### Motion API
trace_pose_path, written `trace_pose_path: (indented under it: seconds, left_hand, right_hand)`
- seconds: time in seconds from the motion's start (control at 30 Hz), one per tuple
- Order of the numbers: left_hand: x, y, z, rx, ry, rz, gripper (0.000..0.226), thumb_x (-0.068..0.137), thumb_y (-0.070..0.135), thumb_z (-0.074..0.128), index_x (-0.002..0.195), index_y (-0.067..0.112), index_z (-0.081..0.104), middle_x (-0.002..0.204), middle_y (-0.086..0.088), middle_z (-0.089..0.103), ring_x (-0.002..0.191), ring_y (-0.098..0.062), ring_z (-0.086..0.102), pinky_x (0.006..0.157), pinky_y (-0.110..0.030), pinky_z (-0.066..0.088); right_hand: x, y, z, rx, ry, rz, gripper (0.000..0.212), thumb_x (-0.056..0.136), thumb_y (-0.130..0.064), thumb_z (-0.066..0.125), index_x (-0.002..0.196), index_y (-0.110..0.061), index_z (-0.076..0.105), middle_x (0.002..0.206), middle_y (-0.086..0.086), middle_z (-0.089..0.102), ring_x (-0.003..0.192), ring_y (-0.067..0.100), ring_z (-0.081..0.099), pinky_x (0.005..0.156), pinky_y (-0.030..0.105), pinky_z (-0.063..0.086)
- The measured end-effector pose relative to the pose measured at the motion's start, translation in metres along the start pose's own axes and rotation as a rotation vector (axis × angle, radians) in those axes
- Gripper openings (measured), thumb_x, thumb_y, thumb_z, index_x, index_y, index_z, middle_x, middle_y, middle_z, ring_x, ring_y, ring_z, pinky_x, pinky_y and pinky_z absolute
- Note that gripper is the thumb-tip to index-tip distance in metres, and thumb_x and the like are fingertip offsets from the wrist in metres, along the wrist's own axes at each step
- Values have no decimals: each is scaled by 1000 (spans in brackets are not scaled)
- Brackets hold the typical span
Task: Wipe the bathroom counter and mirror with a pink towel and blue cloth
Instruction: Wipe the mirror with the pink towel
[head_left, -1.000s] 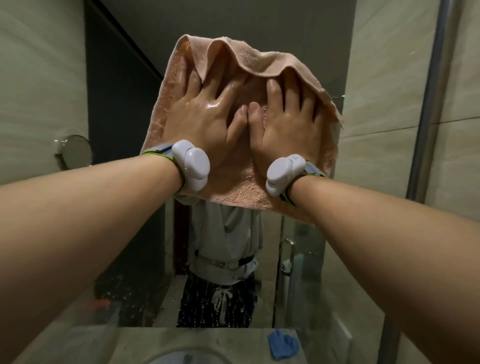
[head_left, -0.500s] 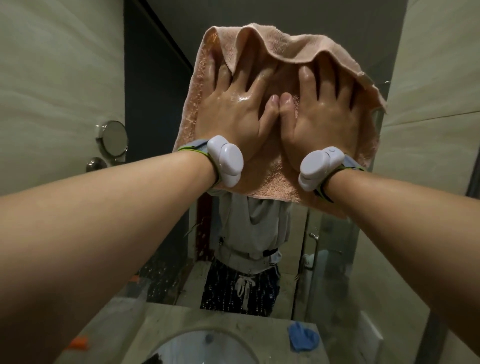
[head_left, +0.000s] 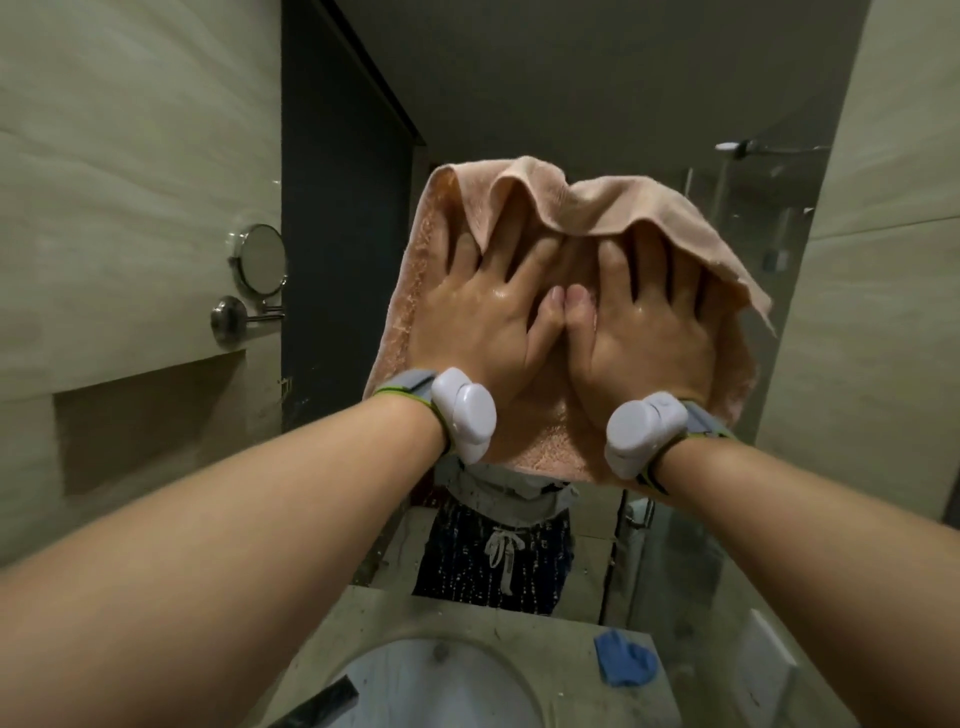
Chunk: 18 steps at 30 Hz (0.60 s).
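Note:
The pink towel is spread flat against the mirror. My left hand and my right hand press on it side by side, thumbs touching. Their fingers are spread, and the fingertips are tucked under the towel's folded-over top edge. Both wrists wear white devices on grey bands. The blue cloth lies crumpled on the stone counter, at the right beside the sink, and neither hand is near it.
A white sink basin is set in the counter below my arms, with a dark object at its front left. On the left wall hang a small round mirror and a recessed niche. The big mirror reflects a glass shower.
Both hands have slid the towel down the mirror, closer to the counter. The view has tilted down, so more of the sink and counter shows.

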<state>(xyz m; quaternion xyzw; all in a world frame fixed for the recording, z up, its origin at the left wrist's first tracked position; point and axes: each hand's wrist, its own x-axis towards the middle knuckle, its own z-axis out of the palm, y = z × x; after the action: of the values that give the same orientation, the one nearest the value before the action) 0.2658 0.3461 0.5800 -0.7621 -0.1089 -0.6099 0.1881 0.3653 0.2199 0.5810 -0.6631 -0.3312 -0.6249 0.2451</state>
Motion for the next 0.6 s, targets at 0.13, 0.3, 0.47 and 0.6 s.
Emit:
trace_pose_path:
  seconds: [0.13, 0.3, 0.47, 0.6]
  left_hand:
    - [-24, -3, 1, 7, -33, 7, 55, 104, 50, 37, 156, 32, 33, 168, -8, 25, 153, -42, 25, 126, -60, 9]
    - [-56, -11, -2, 39, -22, 25, 63, 103, 48, 40, 162, 35, 20, 169, -5, 22, 156, -38, 17, 126, -60, 5]
    - [-37, -36, -7, 62, 3, 88, 64, 104, 48, 37, 163, 36, 14, 171, -1, 16, 160, -22, -5, 127, -60, 6]
    - [-15, -60, -10, 58, 36, 24, 62, 102, 50, 38, 160, 34, 24, 167, -4, 25, 158, -30, 13, 126, -58, 6]
  right_hand:
    - [-24, -11, 1, -17, -42, 10, 47, 96, -49, 37, 134, -23, 44, 135, 10, 46, 122, 36, 36, 97, 49, 25]
    - [-41, -27, -1, -2, -125, -3, 49, 93, -48, 43, 135, -23, 44, 136, 8, 44, 123, 36, 36, 99, 52, 23]
    - [-13, -41, -6, 40, -116, 4, 50, 93, -48, 46, 137, -26, 41, 138, 6, 44, 125, 34, 36, 101, 52, 27]
    - [14, -59, 0, 35, -84, 6, 50, 94, -49, 46, 137, -26, 43, 140, 6, 43, 126, 35, 34, 101, 54, 31]
